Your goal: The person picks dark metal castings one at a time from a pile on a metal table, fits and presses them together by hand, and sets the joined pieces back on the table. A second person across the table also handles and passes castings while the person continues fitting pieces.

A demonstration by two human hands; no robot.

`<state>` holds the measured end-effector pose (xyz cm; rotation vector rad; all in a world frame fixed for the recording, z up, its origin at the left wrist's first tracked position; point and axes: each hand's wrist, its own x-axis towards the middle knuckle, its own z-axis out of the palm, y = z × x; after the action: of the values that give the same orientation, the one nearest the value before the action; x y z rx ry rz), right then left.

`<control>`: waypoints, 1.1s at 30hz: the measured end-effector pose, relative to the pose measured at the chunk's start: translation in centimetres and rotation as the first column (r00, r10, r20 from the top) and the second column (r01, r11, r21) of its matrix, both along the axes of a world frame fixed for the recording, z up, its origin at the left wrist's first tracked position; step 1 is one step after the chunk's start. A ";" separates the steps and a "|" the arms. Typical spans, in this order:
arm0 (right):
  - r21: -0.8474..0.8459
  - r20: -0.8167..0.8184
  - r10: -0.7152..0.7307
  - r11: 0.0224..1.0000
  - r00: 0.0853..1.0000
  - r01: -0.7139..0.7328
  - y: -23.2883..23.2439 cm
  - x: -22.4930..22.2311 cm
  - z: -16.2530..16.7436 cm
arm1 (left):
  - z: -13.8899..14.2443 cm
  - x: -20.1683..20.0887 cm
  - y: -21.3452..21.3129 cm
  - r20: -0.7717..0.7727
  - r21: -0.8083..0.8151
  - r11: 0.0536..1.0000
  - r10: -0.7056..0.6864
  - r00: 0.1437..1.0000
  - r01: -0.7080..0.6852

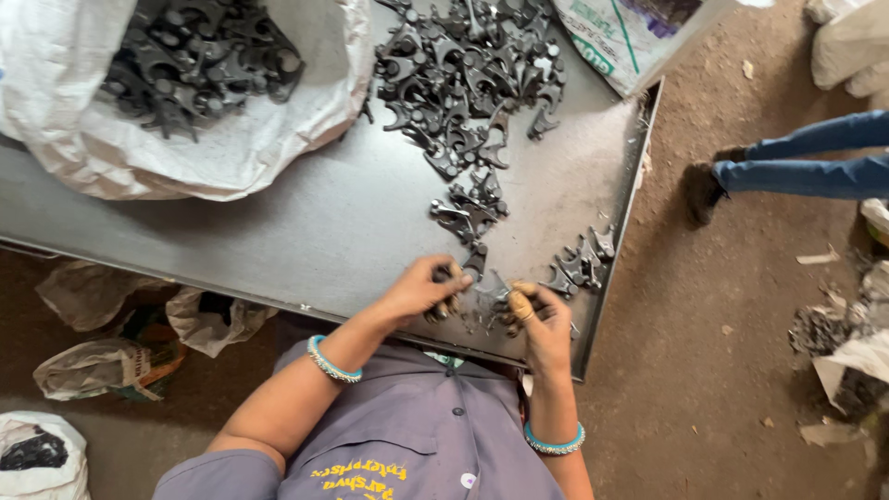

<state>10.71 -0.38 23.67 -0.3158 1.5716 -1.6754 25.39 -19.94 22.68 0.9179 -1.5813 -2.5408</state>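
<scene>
My left hand [421,289] and my right hand [542,319] meet at the near edge of a dark metal tray table [306,231]. Each is closed on a small dark forked metal casting [482,292], held between them just above the tray. A brass-coloured cap sits on one right-hand finger [521,302]. A trail of the same castings [468,208] leads away to a large heap [468,65] at the far side. A small group of castings [579,264] lies just right of my right hand.
A white woven sack [185,102] full of dark castings rests on the tray's left. Another printed sack [620,32] lies at the far right corner. Crumpled bags [102,356] sit on the dirt floor at left. Another person's jeans-clad legs and shoe [796,167] stand at right.
</scene>
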 end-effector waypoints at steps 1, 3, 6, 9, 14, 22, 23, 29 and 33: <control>0.037 -0.092 -0.074 0.996 0.993 0.077 0.7 -0.5 0.8 | 0.4 0.1 -0.3 0.043 -0.181 0.983 0.029 0.999 -0.021; 0.083 -0.279 -0.202 0.969 0.939 0.233 1.6 -2.1 2.0 | 1.2 0.3 -1.9 0.104 -0.527 0.849 0.112 0.988 -0.041; 0.044 -0.567 -0.302 0.918 0.767 0.394 2.2 -4.9 2.7 | 2.6 -0.2 -3.2 0.036 -0.733 0.651 0.329 0.944 -0.198; 0.094 -0.720 -0.223 0.907 0.657 0.411 2.5 -6.9 2.7 | 3.7 -1.1 -4.4 0.037 -0.855 0.492 0.372 0.928 -0.163; 0.296 -0.724 -0.093 0.853 0.683 0.430 2.8 -7.1 2.0 | 4.4 -1.8 -5.2 0.166 -0.847 0.530 0.338 0.927 -0.042; 0.182 -0.708 -0.153 0.904 0.690 0.388 4.4 -7.6 0.7 | 3.7 -2.2 -4.4 0.191 -0.850 0.526 0.281 0.941 0.016; 0.192 -0.714 -0.149 0.898 0.684 0.396 4.7 -7.7 0.7 | 3.5 -2.3 -4.2 0.203 -0.849 0.527 0.271 0.941 0.031; 0.376 -0.770 -0.069 0.753 0.634 0.539 6.2 -7.2 1.2 | 3.0 -2.5 -2.7 0.223 -0.862 0.501 0.241 0.945 0.076; 0.290 -0.773 -0.152 0.780 0.616 0.555 6.2 -7.2 2.4 | 2.9 -2.5 -2.3 0.221 -0.866 0.494 0.241 0.945 0.076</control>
<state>3.49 5.87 26.07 -0.4139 2.7876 -1.3874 22.87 -22.28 25.59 1.1734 -2.4149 -1.1459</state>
